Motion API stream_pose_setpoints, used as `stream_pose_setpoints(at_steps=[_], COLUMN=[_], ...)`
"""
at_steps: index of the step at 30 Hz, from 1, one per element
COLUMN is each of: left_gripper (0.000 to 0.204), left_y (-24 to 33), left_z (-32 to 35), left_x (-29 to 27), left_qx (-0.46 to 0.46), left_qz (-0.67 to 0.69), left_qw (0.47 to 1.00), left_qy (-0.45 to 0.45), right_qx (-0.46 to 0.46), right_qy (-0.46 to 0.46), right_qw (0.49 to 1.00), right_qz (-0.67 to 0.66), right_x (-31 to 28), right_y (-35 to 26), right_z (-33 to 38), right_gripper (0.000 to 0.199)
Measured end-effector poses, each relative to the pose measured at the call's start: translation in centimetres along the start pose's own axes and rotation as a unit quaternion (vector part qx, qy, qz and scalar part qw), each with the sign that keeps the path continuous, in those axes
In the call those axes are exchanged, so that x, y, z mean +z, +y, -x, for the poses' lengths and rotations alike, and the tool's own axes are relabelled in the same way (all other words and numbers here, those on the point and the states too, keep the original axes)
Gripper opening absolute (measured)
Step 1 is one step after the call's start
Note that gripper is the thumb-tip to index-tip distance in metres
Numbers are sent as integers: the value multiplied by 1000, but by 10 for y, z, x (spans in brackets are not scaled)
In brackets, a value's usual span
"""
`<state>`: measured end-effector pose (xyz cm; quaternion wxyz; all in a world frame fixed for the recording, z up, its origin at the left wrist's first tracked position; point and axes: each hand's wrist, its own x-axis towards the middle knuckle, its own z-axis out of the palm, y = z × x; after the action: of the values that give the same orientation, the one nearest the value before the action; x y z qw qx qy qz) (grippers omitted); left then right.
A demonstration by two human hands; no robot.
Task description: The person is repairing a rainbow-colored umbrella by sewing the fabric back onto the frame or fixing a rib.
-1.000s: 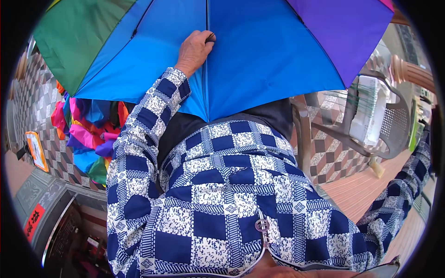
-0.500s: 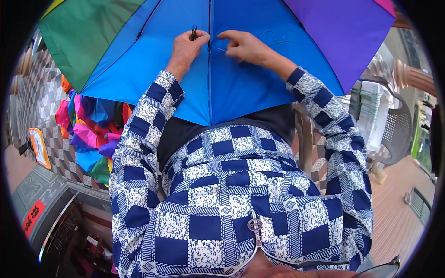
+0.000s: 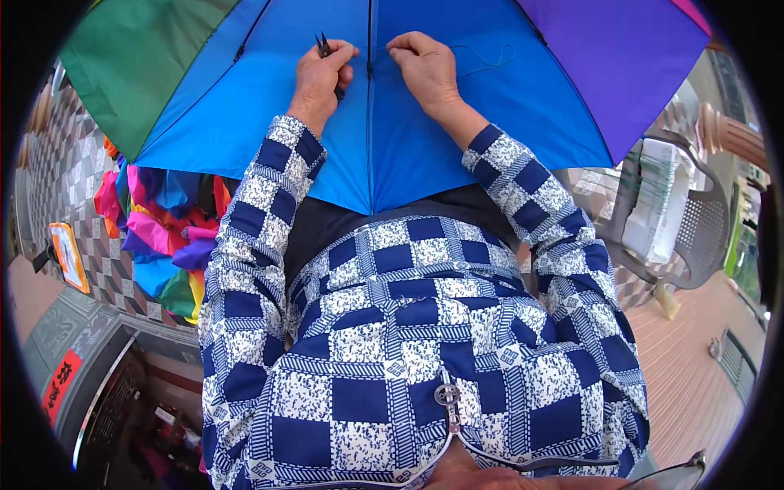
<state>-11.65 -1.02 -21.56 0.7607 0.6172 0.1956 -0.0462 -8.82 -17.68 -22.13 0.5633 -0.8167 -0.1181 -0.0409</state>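
Observation:
A multicoloured umbrella (image 3: 465,155) lies spread before me, its blue panels nearest and a dark rib (image 3: 370,131) running down the middle. Just left of that rib, my left hand (image 3: 317,86) is closed around dark thread snips (image 3: 324,46), their pointed blades sticking up past the fingers. To the rib's right, my right hand (image 3: 430,72) pinches thumb and forefinger together at a fine thread. The pale blue thread (image 3: 500,62) loops out over the blue fabric beyond that hand. Any needle between the right fingertips is too small to make out.
At the left, a heap of bright fabric (image 3: 167,233) lies over the patterned tiles, beside an orange-framed board (image 3: 69,257). A grey plastic chair (image 3: 706,216) at the right holds a white stack (image 3: 663,196). My forearms lie along both sides of the umbrella's near edge.
My right hand has turned upright and drawn its extended forefinger into a pinch, moving slightly up. The thread loop has shifted. My left hand has moved slightly left and up with the snips.

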Motion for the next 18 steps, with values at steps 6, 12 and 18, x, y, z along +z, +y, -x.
stream_pose_setpoints(at_steps=[6,12,18], left_gripper=[12,11,12], left_y=[4,-13,-8], left_z=[14,7,10], left_x=[4,-8,0], left_qx=[20,106,157], left_qz=[-15,-262,-396], left_qw=[998,957,903], left_qy=[59,65,58], right_qx=[131,110,62], right_qy=[93,438,451], right_qw=[943,756,792], right_qz=[-291,-473,-406], right_x=[-148,-323,-444], right_y=[12,53,92], right_z=[-48,-88,-65], right_gripper=[19,28,30])
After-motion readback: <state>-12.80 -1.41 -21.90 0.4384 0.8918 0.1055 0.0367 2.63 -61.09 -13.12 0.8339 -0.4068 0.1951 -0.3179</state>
